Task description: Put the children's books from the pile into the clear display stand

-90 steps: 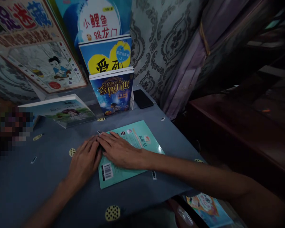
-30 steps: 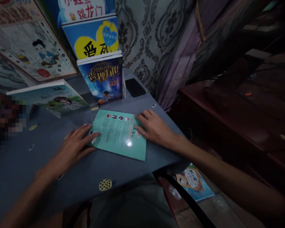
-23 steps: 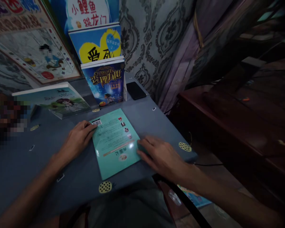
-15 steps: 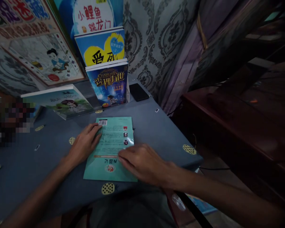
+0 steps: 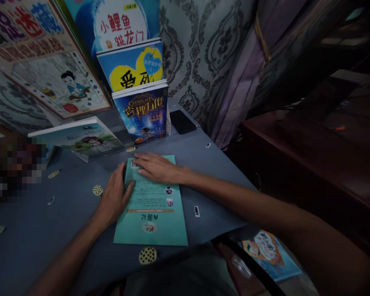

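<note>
A thin green book (image 5: 151, 222) lies flat on the table, back cover up, its print upside down to me. My right hand (image 5: 157, 167) rests flat across the book's far end, fingers stretched to the left and partly covering the barcode. Along the book's left edge lies my left hand (image 5: 114, 196), open, its thumb on the cover and its other fingers beside the edge. Neither hand grips anything.
Beyond the book stand a dark blue book (image 5: 143, 115), a yellow-and-blue book (image 5: 132, 68) and a leaning pale green book (image 5: 92, 142). A black phone (image 5: 182, 121) lies behind them at right. Another book (image 5: 269, 255) is below the table's right edge.
My right hand has moved from the book's near right part to its far end, and its fingers have straightened out flat. My left hand stays at the left edge.
</note>
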`<act>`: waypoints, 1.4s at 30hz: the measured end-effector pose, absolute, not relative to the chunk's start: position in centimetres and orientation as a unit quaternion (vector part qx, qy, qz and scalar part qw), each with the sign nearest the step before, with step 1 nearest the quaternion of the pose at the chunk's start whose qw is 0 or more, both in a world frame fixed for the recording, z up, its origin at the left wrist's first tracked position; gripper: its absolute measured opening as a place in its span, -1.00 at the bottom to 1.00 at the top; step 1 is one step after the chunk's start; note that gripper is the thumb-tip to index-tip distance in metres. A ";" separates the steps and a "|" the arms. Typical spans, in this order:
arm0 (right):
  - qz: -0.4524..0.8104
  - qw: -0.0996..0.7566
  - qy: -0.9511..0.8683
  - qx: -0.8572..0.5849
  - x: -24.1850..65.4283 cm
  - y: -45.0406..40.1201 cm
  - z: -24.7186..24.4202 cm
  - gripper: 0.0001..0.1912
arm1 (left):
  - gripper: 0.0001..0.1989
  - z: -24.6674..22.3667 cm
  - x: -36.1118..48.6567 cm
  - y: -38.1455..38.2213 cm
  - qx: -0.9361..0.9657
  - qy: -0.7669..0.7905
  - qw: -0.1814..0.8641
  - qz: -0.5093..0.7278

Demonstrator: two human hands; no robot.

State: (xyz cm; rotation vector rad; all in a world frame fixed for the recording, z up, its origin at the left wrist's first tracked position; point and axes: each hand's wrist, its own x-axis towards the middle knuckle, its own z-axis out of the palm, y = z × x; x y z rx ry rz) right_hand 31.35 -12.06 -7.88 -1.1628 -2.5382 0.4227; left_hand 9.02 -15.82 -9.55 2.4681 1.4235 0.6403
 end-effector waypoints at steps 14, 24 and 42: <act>0.124 0.187 -0.880 -0.417 36.2 -19.2 -9.8 -0.33 | -0.44 -8.5 9.5 -15.9 0.844 0.495 0.100 0.184; 0.078 0.165 -0.928 -0.324 32.0 -26.9 -8.3 -0.29 | -0.43 -7.9 8.9 -13.8 0.889 0.425 0.101 0.134; 0.369 0.550 -0.604 -0.443 39.5 -13.0 -8.1 -0.69 | -0.53 -3.4 21.0 -19.0 0.898 0.429 -0.081 -0.057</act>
